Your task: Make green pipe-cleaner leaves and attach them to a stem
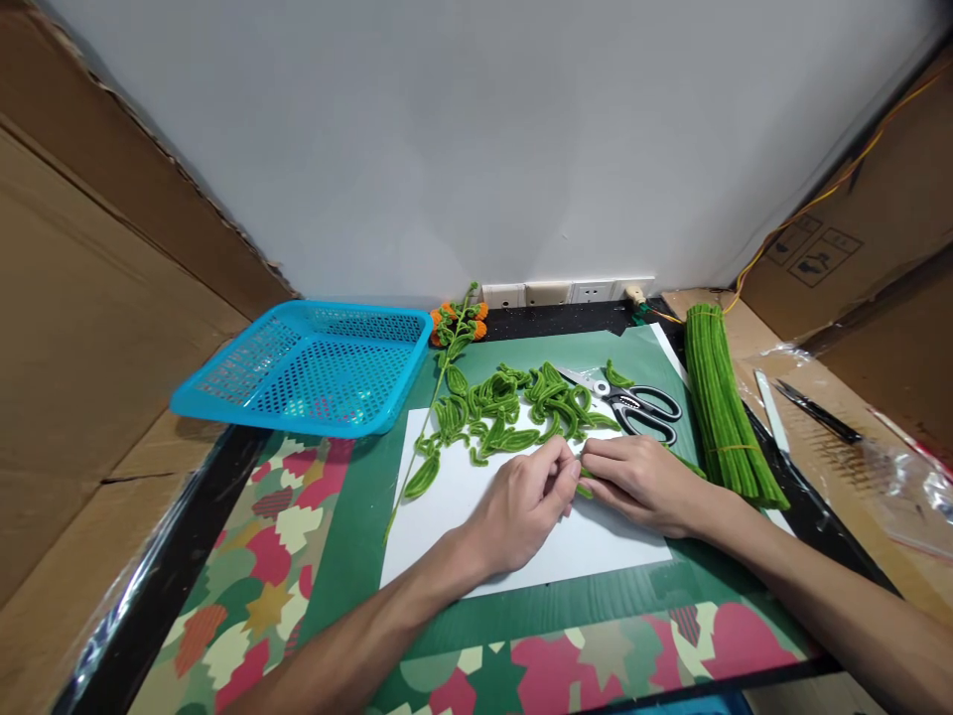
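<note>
Makeshift craft corner (wall sockets (547,294) behind): scissors (621,397), fuzzy green leaf pieces (555,392), cardboard (89,258) flanking worktable (186,541).

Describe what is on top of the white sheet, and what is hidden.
Curled green pieces and a leafy stem lie partly on the white sheet. The left hand and right hand hide part of it and of another green piece; what else they cover cannot be seen.

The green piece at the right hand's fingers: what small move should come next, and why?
Perhaps bend the green piece gently: the left hand and right hand meet closely there, and curled green pieces lie just beyond on the white sheet. The hands hide part of it, though.
</note>
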Action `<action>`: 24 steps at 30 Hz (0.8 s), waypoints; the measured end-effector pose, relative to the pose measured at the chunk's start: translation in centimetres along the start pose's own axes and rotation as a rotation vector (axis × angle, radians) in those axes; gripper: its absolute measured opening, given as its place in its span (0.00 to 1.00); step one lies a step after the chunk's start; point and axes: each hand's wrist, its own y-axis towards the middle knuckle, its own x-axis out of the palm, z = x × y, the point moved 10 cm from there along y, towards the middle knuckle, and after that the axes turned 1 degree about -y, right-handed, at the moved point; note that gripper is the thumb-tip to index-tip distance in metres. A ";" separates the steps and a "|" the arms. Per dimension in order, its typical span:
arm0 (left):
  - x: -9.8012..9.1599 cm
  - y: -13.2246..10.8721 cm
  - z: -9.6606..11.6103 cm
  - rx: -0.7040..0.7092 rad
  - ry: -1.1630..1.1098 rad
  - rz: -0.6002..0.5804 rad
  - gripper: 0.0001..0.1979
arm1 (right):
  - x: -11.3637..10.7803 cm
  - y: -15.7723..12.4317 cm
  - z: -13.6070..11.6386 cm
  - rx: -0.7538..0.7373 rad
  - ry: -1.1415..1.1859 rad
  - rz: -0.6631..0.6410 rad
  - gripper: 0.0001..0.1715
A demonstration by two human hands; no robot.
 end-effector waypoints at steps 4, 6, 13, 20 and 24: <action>0.1 0.0 0.1 0.003 -0.004 -0.009 0.17 | 0.0 0.0 0.0 -0.008 -0.003 0.000 0.22; 0.2 0.0 0.0 -0.001 0.000 -0.019 0.17 | 0.0 0.0 0.0 -0.014 -0.003 -0.003 0.21; 0.5 0.0 -0.2 0.013 0.069 -0.034 0.18 | 0.1 -0.1 0.0 -0.013 0.010 -0.003 0.20; 0.5 0.0 -0.1 0.012 0.093 -0.040 0.17 | -0.1 0.0 -0.2 -0.009 -0.001 0.002 0.17; 0.5 -0.1 0.0 0.007 0.103 -0.046 0.17 | 0.0 -0.1 -0.1 -0.005 -0.009 -0.008 0.15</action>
